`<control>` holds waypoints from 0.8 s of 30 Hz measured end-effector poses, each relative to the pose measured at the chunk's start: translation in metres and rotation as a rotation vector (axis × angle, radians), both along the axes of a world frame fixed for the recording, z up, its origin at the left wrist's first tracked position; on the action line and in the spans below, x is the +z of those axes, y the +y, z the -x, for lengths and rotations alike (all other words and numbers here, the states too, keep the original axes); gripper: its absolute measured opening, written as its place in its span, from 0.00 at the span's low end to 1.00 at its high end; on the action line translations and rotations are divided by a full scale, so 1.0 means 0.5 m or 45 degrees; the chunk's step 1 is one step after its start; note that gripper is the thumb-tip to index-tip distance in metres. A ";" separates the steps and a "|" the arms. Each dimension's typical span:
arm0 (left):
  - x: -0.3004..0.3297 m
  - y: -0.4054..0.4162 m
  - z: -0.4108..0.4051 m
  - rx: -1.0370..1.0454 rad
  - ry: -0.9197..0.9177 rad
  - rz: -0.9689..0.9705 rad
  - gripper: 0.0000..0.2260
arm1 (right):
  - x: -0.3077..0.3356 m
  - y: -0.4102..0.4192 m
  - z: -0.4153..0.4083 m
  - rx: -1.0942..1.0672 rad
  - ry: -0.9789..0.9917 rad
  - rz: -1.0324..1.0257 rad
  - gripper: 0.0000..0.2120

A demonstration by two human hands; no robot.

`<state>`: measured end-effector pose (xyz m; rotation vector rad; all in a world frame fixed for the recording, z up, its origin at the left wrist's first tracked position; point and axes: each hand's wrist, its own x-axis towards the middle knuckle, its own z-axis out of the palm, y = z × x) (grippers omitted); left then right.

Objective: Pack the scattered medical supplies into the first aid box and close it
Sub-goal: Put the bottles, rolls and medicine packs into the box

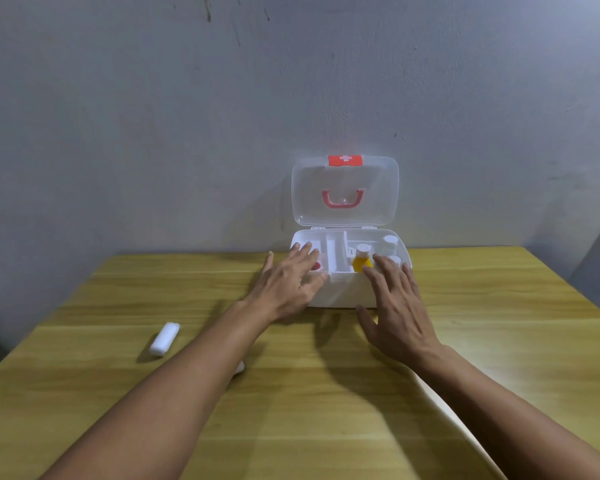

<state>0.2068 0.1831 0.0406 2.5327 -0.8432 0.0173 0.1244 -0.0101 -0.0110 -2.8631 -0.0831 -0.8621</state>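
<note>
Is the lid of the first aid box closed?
No, the clear lid stands upright and open behind the white first aid box.

Left hand (290, 287), right hand (399, 306): fingers (383, 268) splayed.

plain home-like room: bare scuffed grey wall (153, 98) behind a yellow wood-grain table (326, 393)

Left hand (286, 284) covers box (343, 292) front-left corner and most of a red-rimmed item (316, 266) inside; item unidentifiable. Right hand (397, 306) hides yellow bottle (362, 263) base. Small white object (239, 367) mostly under left forearm. Tabletop (291, 410) cut off at bottom edge.
</note>
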 end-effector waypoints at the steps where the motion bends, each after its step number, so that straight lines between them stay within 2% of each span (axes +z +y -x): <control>1: -0.002 0.004 0.001 0.012 -0.009 -0.002 0.22 | 0.000 0.003 0.000 -0.005 -0.007 0.003 0.30; 4: 0.001 0.013 0.005 0.021 -0.012 -0.013 0.20 | 0.002 0.019 0.002 -0.015 -0.033 0.039 0.32; 6: 0.007 0.020 0.012 0.036 -0.037 0.055 0.22 | 0.002 0.034 0.002 0.005 -0.033 0.083 0.33; 8: 0.011 0.038 0.021 0.097 -0.075 0.161 0.23 | 0.001 0.047 -0.001 0.050 -0.010 0.115 0.34; 10: 0.000 0.075 0.026 0.217 -0.124 0.184 0.19 | -0.002 0.056 -0.005 0.075 0.032 0.147 0.34; 12: -0.011 0.128 0.035 0.373 -0.120 0.070 0.16 | -0.004 0.061 -0.008 0.065 0.060 0.174 0.33; 14: -0.020 0.186 0.052 0.502 0.048 -0.090 0.16 | -0.003 0.066 -0.011 0.044 0.042 0.168 0.31; 16: -0.030 0.234 0.078 0.534 0.215 -0.276 0.23 | 0.001 0.076 -0.014 0.016 -0.003 0.144 0.30; 18: -0.045 0.265 0.102 0.505 0.269 -0.410 0.28 | 0.005 0.084 -0.014 -0.015 -0.043 0.129 0.28; 20: -0.057 0.280 0.118 0.493 0.278 -0.424 0.25 | 0.005 0.090 -0.015 -0.037 -0.068 0.121 0.27; 24: -0.053 0.286 0.119 0.590 0.161 -0.266 0.17 | 0.001 0.090 -0.013 -0.032 -0.096 0.102 0.28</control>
